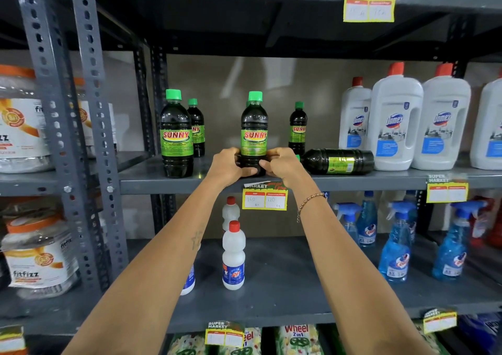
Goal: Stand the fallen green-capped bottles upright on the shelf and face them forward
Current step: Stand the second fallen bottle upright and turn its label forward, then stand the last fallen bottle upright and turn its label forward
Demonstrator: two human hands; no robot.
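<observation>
Two bare forearms reach up from the bottom edge toward the middle grey shelf [380, 179]; a beaded bracelet [309, 201] sits on the right wrist. Left hand [228, 164] and right hand [282, 163] both clamp the base of one green-capped bottle [254, 131], fingers wrapped from either side. That bottle stands upright at the shelf's front edge, its SUNNY label facing forward, directly above a yellow price tag [264, 198].

Just right of the right hand, a second dark bottle [338, 161] lies on its side, base pointing right, neck toward the hand; its cap is mostly hidden behind the knuckles. To the left, another upright bottle [176, 134] stands near the front, label forward, apart from the hands.

Further back: a smaller-looking upright bottle [196, 127] behind the left one, and one [298, 127] behind the fallen bottle, both labels forward. Possibly another cap sits directly behind the held bottle; hard to tell.

White Domex jugs [395, 121] fill the shelf's right side
</observation>
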